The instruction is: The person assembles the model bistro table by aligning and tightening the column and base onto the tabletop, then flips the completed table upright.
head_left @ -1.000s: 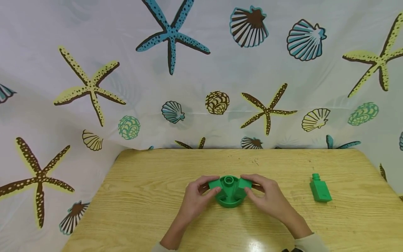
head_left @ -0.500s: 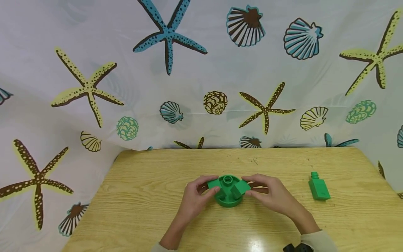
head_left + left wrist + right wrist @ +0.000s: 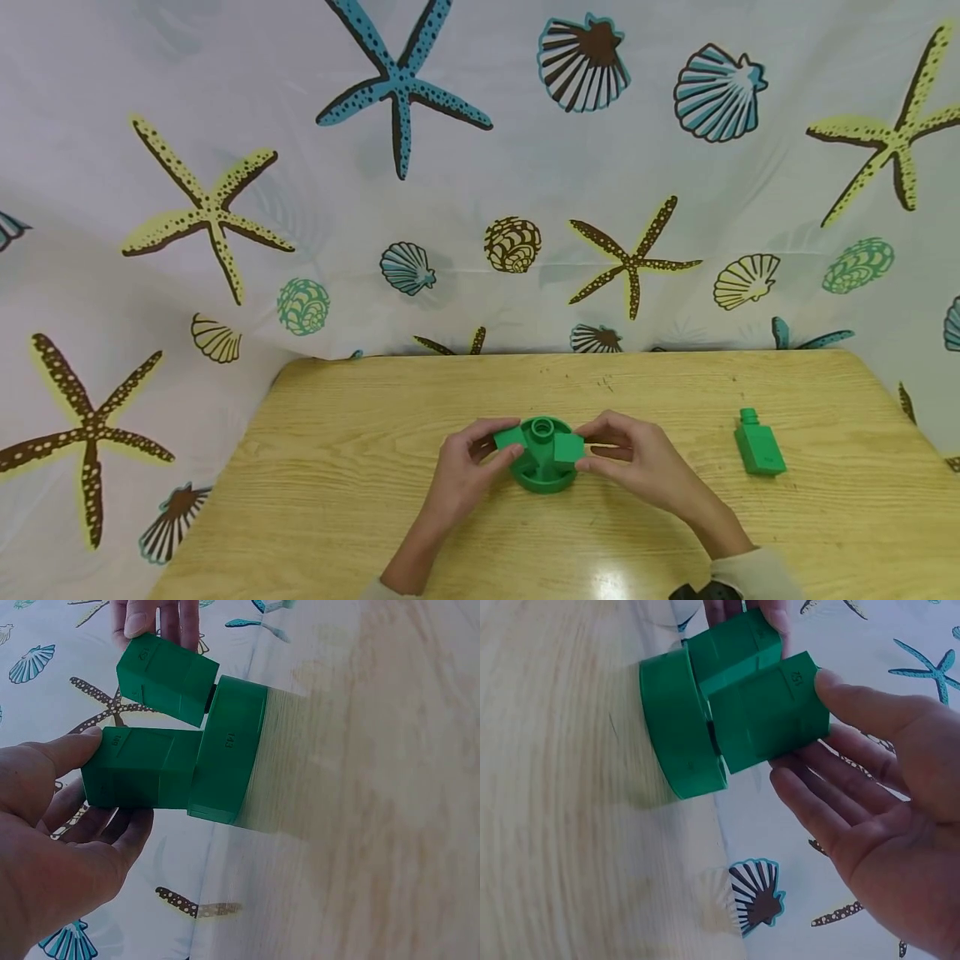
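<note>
A round green plastic base with a threaded ring at its back lies on the table. My left hand pinches a green block between thumb and fingers at the base's left side. In the left wrist view, this block's lower end meets the base. My right hand pinches a second green block at the right side. That one leans, and a narrow dark gap shows between its lower end and the base in the right wrist view. Small numbers mark both blocks.
Off to the right on the wooden table lies a green bottle-shaped piece with a narrow neck. A white curtain printed with starfish and shells hangs behind the table's back edge and around its sides.
The right block has turned and shifted slightly left over the base, and my right hand has changed its hold on it. My left hand keeps its place on the left block.
</note>
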